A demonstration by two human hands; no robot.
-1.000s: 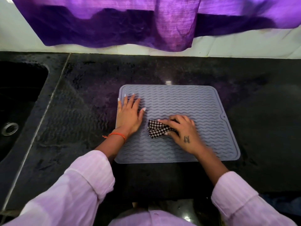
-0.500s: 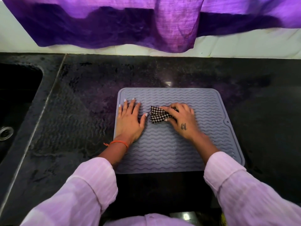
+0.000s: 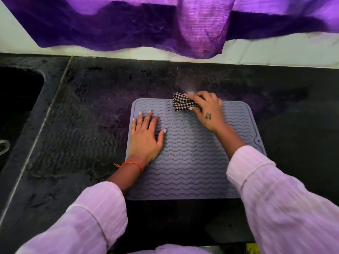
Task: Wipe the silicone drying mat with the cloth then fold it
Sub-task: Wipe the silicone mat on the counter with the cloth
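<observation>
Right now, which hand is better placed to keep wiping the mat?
Right hand: it grips the checkered cloth at the silicone drying mat's far edge. Left hand lies flat, pinning the mat.

Both sleeves pale lilac with fine stripes: left sleeve (image 3: 80,215) lower left of frame, right sleeve (image 3: 278,198) lower right, cuff seam visible. Thin orange thread band (image 3: 131,164) on left wrist. Small dark tattoo (image 3: 208,116) on back of right hand (image 3: 207,110). Left hand (image 3: 145,138): pale polished nails.
</observation>
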